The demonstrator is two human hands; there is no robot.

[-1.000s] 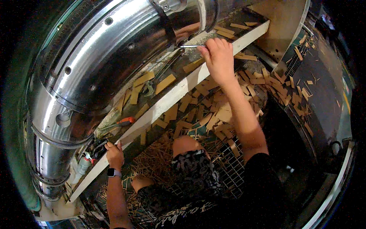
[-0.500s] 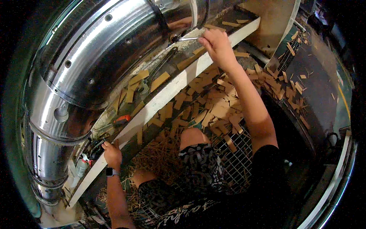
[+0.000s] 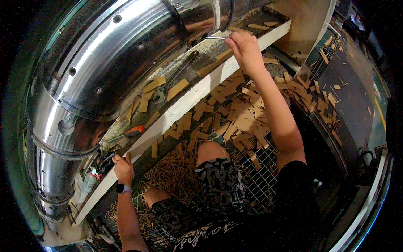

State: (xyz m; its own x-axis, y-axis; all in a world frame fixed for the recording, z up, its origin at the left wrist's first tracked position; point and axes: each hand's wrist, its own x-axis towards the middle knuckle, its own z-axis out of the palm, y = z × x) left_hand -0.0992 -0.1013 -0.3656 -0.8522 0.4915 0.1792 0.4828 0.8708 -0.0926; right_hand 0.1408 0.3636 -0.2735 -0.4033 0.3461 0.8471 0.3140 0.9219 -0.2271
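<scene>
Right hand [image 3: 247,52] clamped on a thin metal tool [image 3: 217,38]
The tool's tip is near the shiny curved casing's [image 3: 126,54] lower edge; the left hand [image 3: 124,169] touches the white beam [image 3: 180,107], its grip unclear. Brown strips [image 3: 247,119] lie heaped below.

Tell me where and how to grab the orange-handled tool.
Grip its orange handle, probably best from above on the person's side, over the white rail: the thick handle lies beside the rail, while the thinner shaft points left, toward the metal cylinder.
</scene>
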